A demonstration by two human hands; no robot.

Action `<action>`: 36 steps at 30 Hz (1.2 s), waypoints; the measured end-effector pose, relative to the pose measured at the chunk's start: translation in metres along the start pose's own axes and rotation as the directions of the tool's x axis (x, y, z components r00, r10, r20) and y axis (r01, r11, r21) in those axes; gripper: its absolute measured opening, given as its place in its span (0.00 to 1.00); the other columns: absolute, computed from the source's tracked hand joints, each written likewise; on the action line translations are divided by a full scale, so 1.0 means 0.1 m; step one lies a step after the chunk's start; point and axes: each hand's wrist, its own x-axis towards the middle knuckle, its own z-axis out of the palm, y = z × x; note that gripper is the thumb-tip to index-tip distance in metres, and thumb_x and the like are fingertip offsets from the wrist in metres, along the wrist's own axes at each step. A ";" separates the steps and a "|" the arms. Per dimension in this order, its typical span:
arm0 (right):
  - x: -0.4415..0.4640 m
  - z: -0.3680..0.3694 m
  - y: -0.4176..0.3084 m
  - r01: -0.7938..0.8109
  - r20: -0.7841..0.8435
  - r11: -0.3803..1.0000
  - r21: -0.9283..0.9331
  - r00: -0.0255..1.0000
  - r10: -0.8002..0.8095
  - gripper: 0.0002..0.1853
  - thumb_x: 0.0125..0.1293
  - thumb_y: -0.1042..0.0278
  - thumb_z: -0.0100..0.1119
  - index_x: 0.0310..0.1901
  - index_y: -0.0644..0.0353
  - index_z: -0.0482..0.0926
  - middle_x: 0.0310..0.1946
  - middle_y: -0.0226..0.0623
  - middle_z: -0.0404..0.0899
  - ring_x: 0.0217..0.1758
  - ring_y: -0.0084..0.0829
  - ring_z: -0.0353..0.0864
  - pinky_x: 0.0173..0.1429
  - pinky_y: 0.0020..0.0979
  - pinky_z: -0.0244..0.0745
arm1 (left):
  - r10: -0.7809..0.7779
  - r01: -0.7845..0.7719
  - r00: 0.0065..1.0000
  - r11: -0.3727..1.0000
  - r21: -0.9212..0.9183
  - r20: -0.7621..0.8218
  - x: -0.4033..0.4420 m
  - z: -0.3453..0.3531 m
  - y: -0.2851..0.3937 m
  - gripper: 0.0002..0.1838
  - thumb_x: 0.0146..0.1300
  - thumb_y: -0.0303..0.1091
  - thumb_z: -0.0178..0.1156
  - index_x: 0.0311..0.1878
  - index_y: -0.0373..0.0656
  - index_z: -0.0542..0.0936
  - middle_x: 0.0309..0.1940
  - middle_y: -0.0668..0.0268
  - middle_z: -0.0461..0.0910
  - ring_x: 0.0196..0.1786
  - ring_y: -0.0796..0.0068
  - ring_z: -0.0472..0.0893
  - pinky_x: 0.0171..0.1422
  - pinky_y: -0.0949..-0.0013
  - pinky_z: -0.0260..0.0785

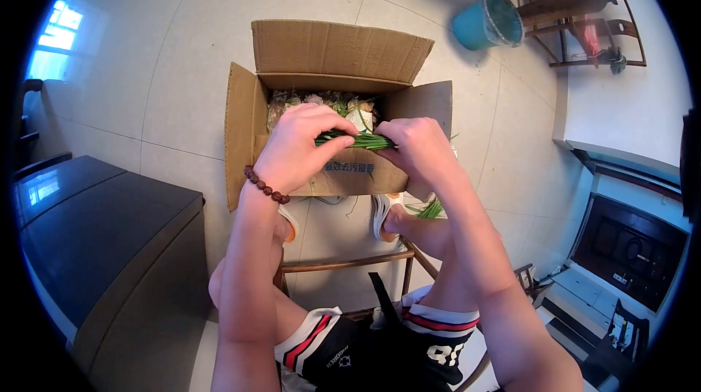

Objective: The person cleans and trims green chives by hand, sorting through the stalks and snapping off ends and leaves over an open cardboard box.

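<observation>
A bunch of thin green chives (371,141) stretches level between my two hands over the near side of an open cardboard box (336,48). My left hand (298,136), with a brown bead bracelet on the wrist, closes around the bunch's left part, thumb below and fingers above. Around the right end my right hand (418,142) is closed, its fingertips partly hidden. Under the hands, the box holds scraps and plastic-wrapped bits (315,100), partly covered by my hands. More green chives (431,208) lie on the floor beside my right leg.
A teal bin (475,27) with a plastic liner stands at the back right, near a wooden chair (562,5). To the left is a dark cabinet (109,209). My feet in white shoes (381,217) rest behind the box, near a wooden stool bar (343,265).
</observation>
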 end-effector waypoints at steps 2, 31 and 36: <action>0.01 0.00 -0.01 0.004 -0.003 1.000 0.001 1.000 -0.004 0.12 0.56 0.63 0.70 0.33 0.59 0.77 0.28 0.40 0.81 0.34 0.48 0.82 0.38 0.46 0.77 | -0.022 0.022 1.000 1.000 -0.014 -0.012 0.00 0.00 0.00 0.07 0.58 0.29 0.70 0.39 0.39 0.85 0.35 0.59 0.84 0.42 0.60 0.82 0.50 0.62 0.74; 0.05 0.05 0.00 -0.141 0.136 0.968 0.208 0.984 0.114 0.10 0.64 0.65 0.64 0.34 0.64 0.77 0.25 0.53 0.79 0.32 0.57 0.80 0.38 0.51 0.74 | -0.176 0.150 0.903 0.984 -0.097 -0.392 0.04 0.11 -0.02 0.05 0.75 0.28 0.55 0.43 0.37 0.77 0.33 0.63 0.83 0.39 0.75 0.82 0.49 0.71 0.73; 0.02 0.04 0.09 -0.176 0.194 0.967 0.185 0.971 0.139 0.11 0.64 0.64 0.64 0.34 0.64 0.77 0.25 0.54 0.79 0.33 0.57 0.80 0.38 0.51 0.74 | -0.354 0.228 0.741 0.932 -0.281 -0.571 0.04 -0.07 -0.15 0.06 0.76 0.30 0.54 0.44 0.36 0.76 0.32 0.62 0.85 0.36 0.75 0.83 0.43 0.70 0.74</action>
